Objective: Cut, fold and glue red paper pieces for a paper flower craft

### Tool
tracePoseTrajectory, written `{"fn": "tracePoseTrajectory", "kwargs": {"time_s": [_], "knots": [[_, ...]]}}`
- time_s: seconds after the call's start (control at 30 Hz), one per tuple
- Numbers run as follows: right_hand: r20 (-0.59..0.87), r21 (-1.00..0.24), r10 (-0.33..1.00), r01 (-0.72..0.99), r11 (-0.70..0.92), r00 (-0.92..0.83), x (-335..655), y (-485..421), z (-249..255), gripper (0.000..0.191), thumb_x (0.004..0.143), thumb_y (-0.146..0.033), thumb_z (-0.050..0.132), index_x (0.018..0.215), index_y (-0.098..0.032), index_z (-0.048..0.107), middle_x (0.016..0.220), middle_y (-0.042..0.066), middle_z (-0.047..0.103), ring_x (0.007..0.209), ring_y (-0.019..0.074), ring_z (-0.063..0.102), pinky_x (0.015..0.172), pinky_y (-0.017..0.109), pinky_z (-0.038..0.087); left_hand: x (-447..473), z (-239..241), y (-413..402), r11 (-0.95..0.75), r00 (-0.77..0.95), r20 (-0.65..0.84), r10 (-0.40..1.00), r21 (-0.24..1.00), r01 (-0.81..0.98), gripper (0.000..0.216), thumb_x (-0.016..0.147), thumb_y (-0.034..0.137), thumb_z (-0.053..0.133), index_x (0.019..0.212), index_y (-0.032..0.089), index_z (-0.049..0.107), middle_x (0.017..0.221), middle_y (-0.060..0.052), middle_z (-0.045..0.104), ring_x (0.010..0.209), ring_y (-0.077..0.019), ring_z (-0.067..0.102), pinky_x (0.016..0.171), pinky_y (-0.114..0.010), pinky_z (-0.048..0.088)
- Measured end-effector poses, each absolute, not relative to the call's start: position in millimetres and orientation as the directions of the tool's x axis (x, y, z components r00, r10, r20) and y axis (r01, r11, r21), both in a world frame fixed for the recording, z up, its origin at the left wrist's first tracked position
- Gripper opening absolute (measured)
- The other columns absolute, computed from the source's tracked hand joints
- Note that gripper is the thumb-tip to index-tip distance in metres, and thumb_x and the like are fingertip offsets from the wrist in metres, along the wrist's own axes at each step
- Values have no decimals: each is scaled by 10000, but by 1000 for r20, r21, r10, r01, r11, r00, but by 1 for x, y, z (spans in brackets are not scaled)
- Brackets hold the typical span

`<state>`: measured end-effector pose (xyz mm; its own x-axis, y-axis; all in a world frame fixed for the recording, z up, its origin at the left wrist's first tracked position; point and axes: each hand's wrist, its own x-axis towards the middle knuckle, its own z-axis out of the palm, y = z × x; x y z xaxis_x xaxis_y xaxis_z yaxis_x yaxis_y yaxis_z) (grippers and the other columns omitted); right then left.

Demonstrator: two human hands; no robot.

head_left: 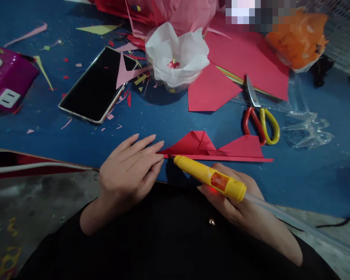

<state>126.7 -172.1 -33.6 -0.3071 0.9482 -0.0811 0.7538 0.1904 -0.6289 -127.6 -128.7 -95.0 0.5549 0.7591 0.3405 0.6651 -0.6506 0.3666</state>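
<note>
A folded piece of red paper (192,144) lies along the near edge of the blue table, with a narrow strip along its lower side. My left hand (131,167) lies flat with its fingers stretched out, the fingertips touching the paper's left end. In my right hand (236,198) is a yellow glue gun (198,170), with a clear glue stick (280,214) running out of its back. The gun's dark nozzle points left and meets the strip close to my left fingertips. The fingers of my right hand are partly hidden beneath the gun.
Scissors (255,112) with red and yellow handles lie right of red paper sheets (251,58). A white petal-shaped paper cup (177,58), a phone (97,85) and paper scraps lie beyond my hands. A purple box (11,77) with a socket stands at left.
</note>
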Motion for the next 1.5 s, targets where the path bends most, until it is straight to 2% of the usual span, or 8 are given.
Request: {"fn": "tracePoseTrajectory", "kwargs": {"time_s": [0.23, 0.47, 0.67, 0.83, 0.97, 1.07, 1.27, 1.5], "knots": [[-79, -634, 947, 748, 194, -312, 127, -171, -33, 269, 944, -351, 563, 734, -255, 425, 599, -42, 510, 463, 113, 453, 430, 276, 343, -123, -91, -131, -649, 542, 361, 759, 348, 677, 171, 896, 157, 608, 1010, 220, 719, 1258, -57, 733, 1243, -283, 646, 1114, -492, 472], [-33, -654, 958, 731, 195, -285, 130, -177, -38, 237, 970, -419, 544, 794, -261, 543, 627, 1, 586, 486, 172, 552, 448, 323, 394, -114, -85, -135, -603, 476, 381, 792, 367, 709, 136, 935, 159, 582, 948, 195, 712, 1196, -78, 761, 1216, -274, 667, 1102, -482, 479], [-117, -674, 953, 727, 131, -280, 135, -180, -40, 235, 968, -453, 547, 855, -265, 631, 641, 10, 597, 512, 192, 567, 463, 348, 427, -114, -85, -135, -609, 472, 399, 786, 372, 700, 127, 939, 157, 578, 937, 188, 701, 1190, -93, 763, 1215, -277, 667, 1095, -480, 483], [-88, -679, 962, 722, 132, -259, 138, -182, -40, 237, 965, -458, 551, 828, -275, 612, 630, 4, 590, 502, 179, 559, 447, 335, 422, -114, -86, -134, -617, 479, 402, 780, 366, 697, 115, 939, 164, 587, 938, 186, 700, 1192, -94, 764, 1211, -282, 669, 1096, -479, 478], [-69, -686, 968, 715, 131, -243, 144, -186, -39, 103, 951, -373, 585, 896, -288, 603, 733, 17, 662, 610, 197, 650, 475, 318, 454, -114, -86, -135, -619, 471, 420, 776, 363, 697, 102, 933, 162, 597, 943, 183, 696, 1185, -100, 766, 1205, -280, 673, 1099, -467, 476], [-53, -683, 966, 715, 151, -254, 147, -188, -41, 85, 951, -354, 578, 953, -276, 613, 841, 35, 706, 701, 205, 694, 496, 302, 462, -113, -85, -135, -619, 473, 418, 776, 359, 698, 109, 936, 155, 590, 945, 178, 696, 1176, -101, 769, 1210, -277, 670, 1099, -464, 473], [-75, -690, 956, 707, 155, -283, 141, -183, -39, 159, 951, -366, 570, 893, -219, 589, 740, 5, 665, 592, 147, 634, 524, 266, 445, -112, -84, -134, -608, 477, 394, 786, 349, 713, 145, 951, 154, 568, 957, 185, 710, 1175, -85, 771, 1214, -272, 668, 1110, -479, 460], [-76, -650, 953, 739, 177, -295, 133, -176, -31, 194, 929, -364, 564, 803, -218, 554, 664, -8, 606, 520, 117, 530, 499, 252, 400, -112, -82, -133, -632, 477, 445, 758, 317, 707, 123, 921, 122, 610, 966, 171, 714, 1132, -95, 785, 1162, -287, 697, 1135, -512, 430]]}}
